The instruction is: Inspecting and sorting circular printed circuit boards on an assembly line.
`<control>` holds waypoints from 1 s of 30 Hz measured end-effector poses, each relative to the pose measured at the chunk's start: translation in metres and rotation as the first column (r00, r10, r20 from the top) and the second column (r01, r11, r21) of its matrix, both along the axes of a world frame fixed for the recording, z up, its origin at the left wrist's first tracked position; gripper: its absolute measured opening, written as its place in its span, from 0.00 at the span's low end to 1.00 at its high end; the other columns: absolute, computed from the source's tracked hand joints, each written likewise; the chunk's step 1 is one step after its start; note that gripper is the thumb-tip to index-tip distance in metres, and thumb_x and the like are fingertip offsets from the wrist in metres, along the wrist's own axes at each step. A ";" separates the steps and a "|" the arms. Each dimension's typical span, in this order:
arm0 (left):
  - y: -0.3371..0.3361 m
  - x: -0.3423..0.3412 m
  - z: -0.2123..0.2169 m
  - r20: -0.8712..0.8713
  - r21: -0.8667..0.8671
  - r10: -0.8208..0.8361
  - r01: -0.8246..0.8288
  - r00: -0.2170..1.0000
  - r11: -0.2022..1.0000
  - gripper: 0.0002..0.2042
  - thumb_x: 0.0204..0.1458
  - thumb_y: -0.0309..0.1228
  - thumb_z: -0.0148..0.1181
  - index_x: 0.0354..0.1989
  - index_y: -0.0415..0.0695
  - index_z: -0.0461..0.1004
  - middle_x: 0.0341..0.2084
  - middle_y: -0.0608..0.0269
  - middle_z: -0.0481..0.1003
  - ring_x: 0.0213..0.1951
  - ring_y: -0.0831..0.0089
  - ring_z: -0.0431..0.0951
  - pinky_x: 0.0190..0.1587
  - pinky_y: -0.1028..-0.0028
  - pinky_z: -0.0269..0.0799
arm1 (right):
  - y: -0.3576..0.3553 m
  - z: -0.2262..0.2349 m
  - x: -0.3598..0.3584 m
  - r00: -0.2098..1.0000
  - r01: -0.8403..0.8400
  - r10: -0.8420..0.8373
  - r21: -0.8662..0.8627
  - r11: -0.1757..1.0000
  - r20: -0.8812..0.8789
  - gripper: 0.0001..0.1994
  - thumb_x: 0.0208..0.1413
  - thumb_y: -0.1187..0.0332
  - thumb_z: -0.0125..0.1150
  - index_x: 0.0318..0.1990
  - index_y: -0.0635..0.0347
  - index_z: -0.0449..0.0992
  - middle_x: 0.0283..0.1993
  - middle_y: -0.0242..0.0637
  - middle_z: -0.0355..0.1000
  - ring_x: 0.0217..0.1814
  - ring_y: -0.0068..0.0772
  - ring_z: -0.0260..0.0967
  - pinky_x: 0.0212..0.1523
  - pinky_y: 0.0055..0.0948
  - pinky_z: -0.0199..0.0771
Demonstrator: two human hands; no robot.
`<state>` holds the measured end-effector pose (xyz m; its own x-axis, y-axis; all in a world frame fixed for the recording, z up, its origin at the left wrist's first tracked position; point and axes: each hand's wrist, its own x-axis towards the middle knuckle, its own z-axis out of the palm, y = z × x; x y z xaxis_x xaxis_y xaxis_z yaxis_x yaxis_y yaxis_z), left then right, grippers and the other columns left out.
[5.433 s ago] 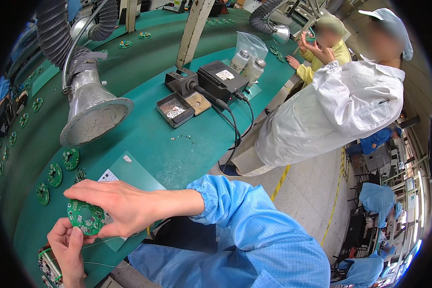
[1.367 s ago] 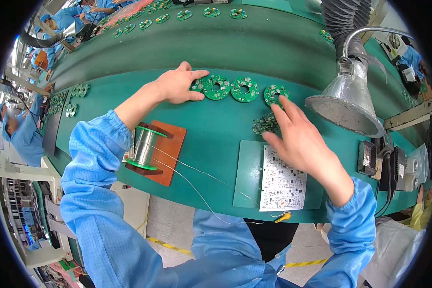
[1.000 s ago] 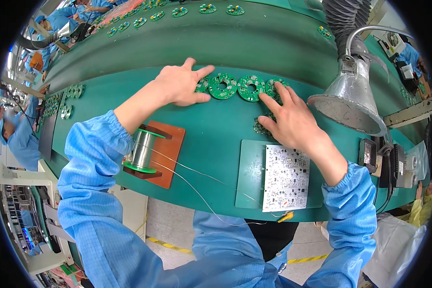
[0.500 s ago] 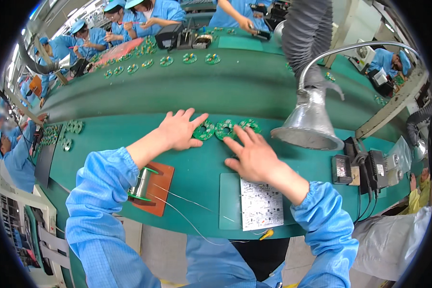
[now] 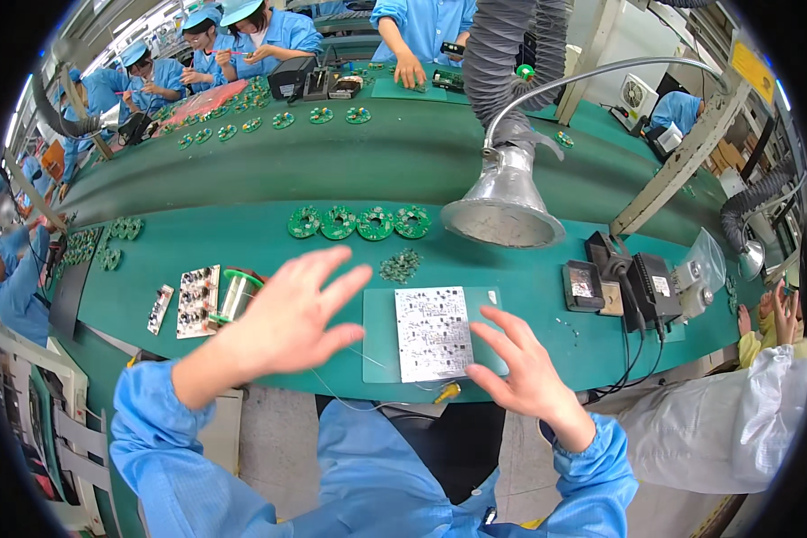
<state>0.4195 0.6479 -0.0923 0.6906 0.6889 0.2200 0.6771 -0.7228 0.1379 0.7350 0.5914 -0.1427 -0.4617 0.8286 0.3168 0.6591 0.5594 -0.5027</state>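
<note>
My left hand hangs over the bench with its fingers spread and nothing in it, between the solder spool and the white printed circuit board. That board lies on a green translucent mat. Just past its right edge, my right hand is open and holds nothing; whether a fingertip touches the board, I cannot tell. Beyond the board is a small heap of tiny dark green pieces. Behind it, several ring-shaped green circuit boards stand in a row, side by side.
A silver fume hood on a grey hose hangs at right. A soldering station stands beyond my right hand. White boards with black parts lie left of the spool. A yellow-tipped piece is at the front edge. Co-workers sit opposite.
Both hands have come off the round green boards and drawn back nearer me, now open in the air. The view has shifted; a fuller row of round boards and the small heap now show.
</note>
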 end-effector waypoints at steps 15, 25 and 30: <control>-0.073 0.035 -0.127 0.321 -0.038 0.010 0.002 0.947 0.999 0.08 0.42 0.30 0.64 0.31 0.43 0.75 0.39 0.57 0.72 0.41 0.59 0.73 0.42 0.64 0.69 | -0.033 -0.057 -0.033 0.998 0.038 -0.042 0.086 0.996 0.044 0.27 0.35 0.70 0.71 0.48 0.59 0.73 0.58 0.51 0.61 0.59 0.57 0.59 0.56 0.46 0.64; -0.072 0.034 -0.107 0.160 -0.249 -0.090 0.128 0.983 0.960 0.10 0.37 0.32 0.66 0.20 0.43 0.70 0.25 0.61 0.65 0.29 0.66 0.70 0.29 0.68 0.65 | -0.036 -0.084 0.040 0.785 0.500 -0.459 -0.014 0.866 -0.417 0.22 0.49 0.68 0.63 0.52 0.66 0.69 0.52 0.45 0.68 0.47 0.36 0.67 0.48 0.33 0.68; -0.082 0.043 -0.109 0.165 -0.356 -0.152 0.203 0.974 0.912 0.10 0.38 0.32 0.67 0.21 0.44 0.71 0.25 0.63 0.66 0.27 0.67 0.70 0.29 0.69 0.65 | -0.021 -0.072 0.149 -0.084 0.479 -0.580 -0.543 0.690 -0.811 0.15 0.62 0.62 0.52 0.52 0.60 0.67 0.45 0.37 0.71 0.32 0.22 0.64 0.29 0.23 0.63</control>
